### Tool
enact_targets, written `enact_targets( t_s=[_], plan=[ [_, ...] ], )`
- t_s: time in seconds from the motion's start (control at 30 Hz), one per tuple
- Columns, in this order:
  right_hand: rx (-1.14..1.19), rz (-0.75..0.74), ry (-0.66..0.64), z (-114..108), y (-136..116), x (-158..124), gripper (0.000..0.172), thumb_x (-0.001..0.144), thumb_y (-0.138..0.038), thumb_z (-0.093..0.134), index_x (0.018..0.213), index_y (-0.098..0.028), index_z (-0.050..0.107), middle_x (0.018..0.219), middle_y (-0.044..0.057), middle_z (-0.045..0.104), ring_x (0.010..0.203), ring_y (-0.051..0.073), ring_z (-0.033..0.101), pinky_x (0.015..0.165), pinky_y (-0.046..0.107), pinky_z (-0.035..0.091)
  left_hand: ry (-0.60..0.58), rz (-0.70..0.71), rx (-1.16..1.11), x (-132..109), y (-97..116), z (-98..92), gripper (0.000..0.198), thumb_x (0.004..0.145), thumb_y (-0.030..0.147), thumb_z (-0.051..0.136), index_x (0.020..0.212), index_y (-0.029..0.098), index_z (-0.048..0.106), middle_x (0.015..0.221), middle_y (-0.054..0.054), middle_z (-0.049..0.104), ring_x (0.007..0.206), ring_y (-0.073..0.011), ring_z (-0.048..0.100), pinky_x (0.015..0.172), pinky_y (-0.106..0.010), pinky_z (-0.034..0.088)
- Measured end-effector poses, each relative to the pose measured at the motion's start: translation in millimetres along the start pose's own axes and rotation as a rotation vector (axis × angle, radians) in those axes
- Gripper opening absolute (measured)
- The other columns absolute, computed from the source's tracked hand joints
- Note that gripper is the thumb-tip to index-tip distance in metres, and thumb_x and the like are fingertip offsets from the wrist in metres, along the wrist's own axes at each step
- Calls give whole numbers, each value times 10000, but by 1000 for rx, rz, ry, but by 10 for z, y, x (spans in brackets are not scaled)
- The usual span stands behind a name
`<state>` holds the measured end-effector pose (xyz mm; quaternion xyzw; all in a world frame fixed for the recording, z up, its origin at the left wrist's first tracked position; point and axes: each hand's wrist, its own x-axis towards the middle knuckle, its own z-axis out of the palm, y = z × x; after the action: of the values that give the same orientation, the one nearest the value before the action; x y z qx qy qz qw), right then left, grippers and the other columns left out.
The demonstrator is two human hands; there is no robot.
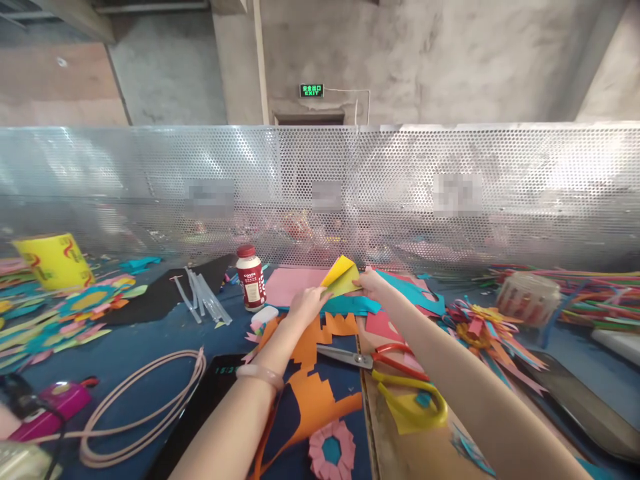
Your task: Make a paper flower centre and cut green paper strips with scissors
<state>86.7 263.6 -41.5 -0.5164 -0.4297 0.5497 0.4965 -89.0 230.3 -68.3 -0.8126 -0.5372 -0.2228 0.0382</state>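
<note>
A folded piece of yellow paper [343,279] stands up between my two hands beyond the middle of the table. My left hand [309,304] pinches its lower left edge. On the other side my right hand [371,284] has its fingers closed on the paper's right corner. Pink sheets [290,284] and teal paper [350,305] lie under and around the hands. Nearer to me are cut orange paper pieces [315,400] and scissors [350,357] with an orange-red handle and a yellow one. A pink paper ring with a teal centre [332,451] rests at the near edge.
A Costa bottle [251,280] stands left of my hands, near clear glue sticks [203,293]. A coiled cable [143,407], a dark phone [200,400] and paper flowers [90,300] are further left. Right are a ribbon bunch [483,327] and a plastic tub [529,297]. A perforated metal screen [400,160] closes the back.
</note>
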Motion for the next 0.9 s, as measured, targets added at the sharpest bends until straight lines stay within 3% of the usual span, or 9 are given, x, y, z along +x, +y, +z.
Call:
enact_targets(
  t_s=[0.17, 0.33, 0.47, 0.6, 0.67, 0.73, 0.83, 0.9],
  plan=[
    [-83, 20, 3, -94, -184, -145, 281, 879, -301, 524, 1110, -141, 531, 1062, 66, 571, 868, 167, 588, 725, 348, 514, -12, -36, -1, 6, 14, 52, 375, 936, 308, 270, 1062, 208, 609, 1028, -99, 669, 931, -232, 622, 752, -312, 436],
    [-110, -89, 133, -331, -540, -311, 271, 881, -301, 521, 1100, -142, 535, 1045, 64, 578, 852, 161, 592, 718, 346, 515, -19, -60, -62, -1, 34, 23, 379, 929, 303, 264, 1027, 195, 615, 1039, -114, 661, 974, -248, 605, 810, -347, 418],
    [-108, -337, 231, -473, -827, -528, 172, 795, -158, 570, 955, -106, 610, 838, 65, 638, 755, 180, 613, 648, 316, 514, -30, -110, -167, -12, 54, -37, 483, 921, 403, 211, 1014, 182, 630, 1037, -127, 661, 987, -281, 596, 817, -378, 418],
    [-42, -709, 331, -500, -1112, -857, 257, 759, -155, 517, 998, -200, 600, 913, 16, 651, 827, 165, 612, 718, 290, 500, -101, -153, -331, 20, 24, -76, 562, 894, 490, 211, 959, 182, 676, 998, -112, 684, 990, -277, 599, 848, -369, 417],
    [23, -949, 274, -487, -1230, -1027, 264, 749, -195, 527, 1003, -226, 593, 944, 14, 655, 849, 172, 615, 739, 318, 502, -143, -162, -433, 38, 25, -147, 622, 875, 546, 201, 877, 181, 705, 985, -102, 692, 997, -268, 599, 881, -356, 411],
    [55, -1058, 148, -455, -1291, -1174, 232, 745, -224, 541, 969, -234, 599, 964, 19, 657, 879, 181, 614, 749, 334, 504, -155, -159, -533, 39, 67, -290, 724, 854, 608, 126, 839, 183, 712, 1033, -93, 681, 1049, -258, 575, 941, -350, 380],
    [62, -1026, -23, -372, -1228, -1349, 203, 753, -237, 550, 949, -224, 602, 997, 31, 651, 903, 178, 611, 758, 323, 502, -154, -113, -756, -10, 215, -619, 866, 817, 623, -87, 1046, 215, 642, 1242, -55, 573, 1166, -208, 502, 982, -325, 359],
    [49, -957, -62, -304, -1085, -1461, 211, 753, -238, 559, 958, -209, 598, 980, 41, 654, 879, 180, 617, 758, 323, 502, -276, -108, -1320, -82, 337, -846, 893, 763, 727, -2, 1120, 145, 574, 1211, -148, 579, 1124, -249, 538, 940, -371, 408]
  ],
)
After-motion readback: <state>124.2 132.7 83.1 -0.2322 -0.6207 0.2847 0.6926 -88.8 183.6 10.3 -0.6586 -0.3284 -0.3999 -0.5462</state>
